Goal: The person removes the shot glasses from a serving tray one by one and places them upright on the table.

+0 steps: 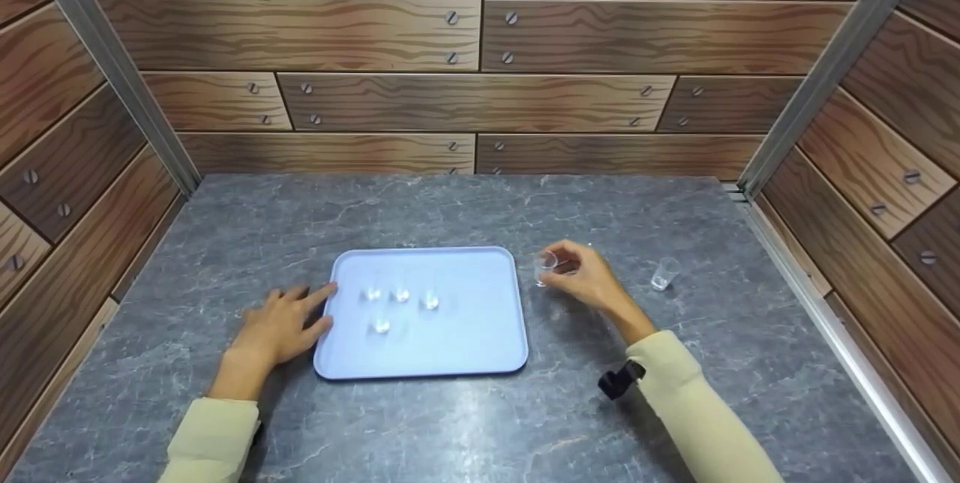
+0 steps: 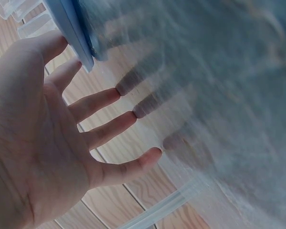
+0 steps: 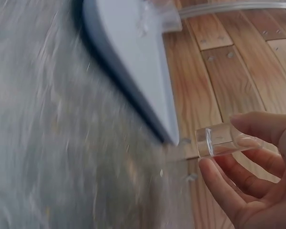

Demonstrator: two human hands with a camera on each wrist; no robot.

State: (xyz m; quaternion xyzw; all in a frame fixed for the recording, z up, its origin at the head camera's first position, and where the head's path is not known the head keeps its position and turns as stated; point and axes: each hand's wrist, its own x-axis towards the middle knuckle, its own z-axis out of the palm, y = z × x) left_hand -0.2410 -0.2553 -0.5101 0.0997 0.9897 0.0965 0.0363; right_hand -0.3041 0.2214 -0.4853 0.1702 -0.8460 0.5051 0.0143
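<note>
A pale blue tray (image 1: 472, 333) lies on the grey table, with several small clear glasses (image 1: 429, 301) standing on its left half. Beside the tray's left edge my left hand (image 1: 276, 324) rests with fingers spread, thumb and forefinger touching the rim; the left wrist view shows the fingertips on the table. Just off the tray's right edge, my right hand (image 1: 581, 273) pinches a clear shot glass (image 3: 221, 139) between thumb and fingers. Further right, another clear shot glass (image 1: 664, 274) stands alone on the table.
Wood-patterned panels (image 1: 480, 33) close off the back and both sides of the grey marbled table (image 1: 465, 213). Metal profiles (image 1: 832, 48) run up the corners. A black strap piece (image 1: 621, 380) hangs at my right sleeve (image 1: 675, 378).
</note>
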